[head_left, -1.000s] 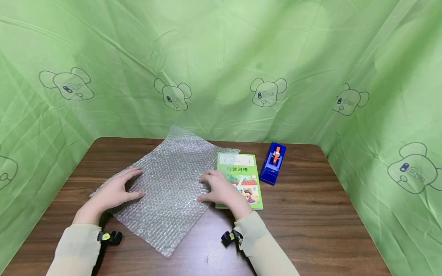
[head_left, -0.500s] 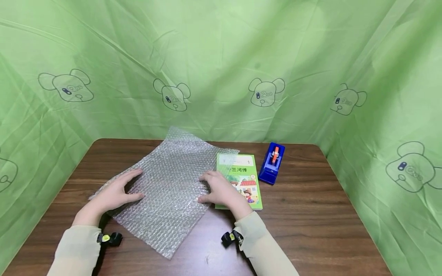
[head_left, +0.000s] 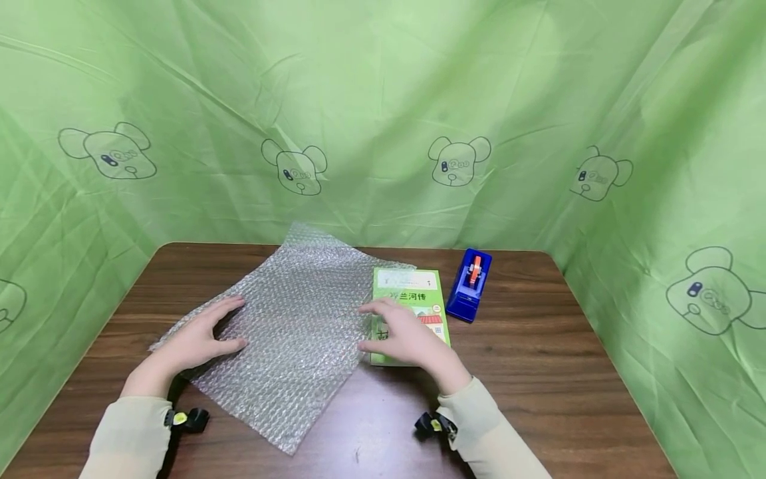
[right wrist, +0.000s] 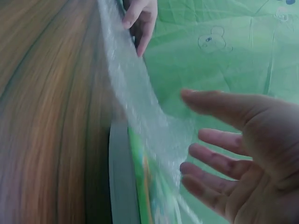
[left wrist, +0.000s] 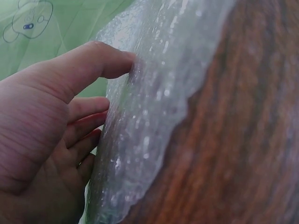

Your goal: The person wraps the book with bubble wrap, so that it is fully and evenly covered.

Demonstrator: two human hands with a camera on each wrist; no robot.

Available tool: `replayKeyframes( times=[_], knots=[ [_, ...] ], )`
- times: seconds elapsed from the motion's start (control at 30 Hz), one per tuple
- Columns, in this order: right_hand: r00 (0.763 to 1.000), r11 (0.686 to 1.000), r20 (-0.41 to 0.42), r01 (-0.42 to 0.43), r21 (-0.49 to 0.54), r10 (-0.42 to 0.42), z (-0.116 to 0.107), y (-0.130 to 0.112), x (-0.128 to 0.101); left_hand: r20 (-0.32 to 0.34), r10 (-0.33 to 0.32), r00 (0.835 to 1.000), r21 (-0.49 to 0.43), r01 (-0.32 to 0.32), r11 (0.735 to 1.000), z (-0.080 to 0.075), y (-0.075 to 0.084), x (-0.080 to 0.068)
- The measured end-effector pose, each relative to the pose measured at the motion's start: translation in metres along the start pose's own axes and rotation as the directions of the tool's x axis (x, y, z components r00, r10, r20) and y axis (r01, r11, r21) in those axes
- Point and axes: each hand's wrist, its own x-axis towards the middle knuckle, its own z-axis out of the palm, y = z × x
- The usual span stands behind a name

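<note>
A pale green cloth (head_left: 383, 80), printed with animal-head outlines, hangs behind and beside the dark, wood-grained surface (head_left: 550, 372). On the surface's nine-o'clock side lies a sheet of bubble wrap (head_left: 299, 313), clear and silvery, its packed bubbles catching the light. It is set like a skewed diamond, corners near twelve, six and nine, and the fourth, at two, laps filmily over the top of a green book (head_left: 421, 301). The book lies at the wrap's three o'clock, a white band across its cover. From where I stand, the left hand (head_left: 197, 338) is at the wrap's nine o'clock, thumb and fingers apart, gripping nothing; I can't tell how firmly it touches. The right hand (head_left: 407, 336), over the book at three o'clock, is likewise spread and grasps nothing. A blue holder (head_left: 469, 286) sits just beside the book, toward two o'clock.
</note>
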Motion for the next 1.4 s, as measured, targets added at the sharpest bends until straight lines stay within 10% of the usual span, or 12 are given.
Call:
replayKeyframes(
  times=[0.63,1.4],
  knots=[
    [0.933,0.984,-0.317,-0.143,0.105,0.169,-0.037,0.044,-0.069,0.006,0.014,1.000,-0.023,-0.014,1.000,0.008,-0.007,0.003],
    [0.917,0.930,-0.155,-0.365,0.051,0.368,-0.053,0.086,-0.081,0.005,0.018,1.000,-0.006,-0.018,1.000,0.001,-0.005,0.000]
  ],
)
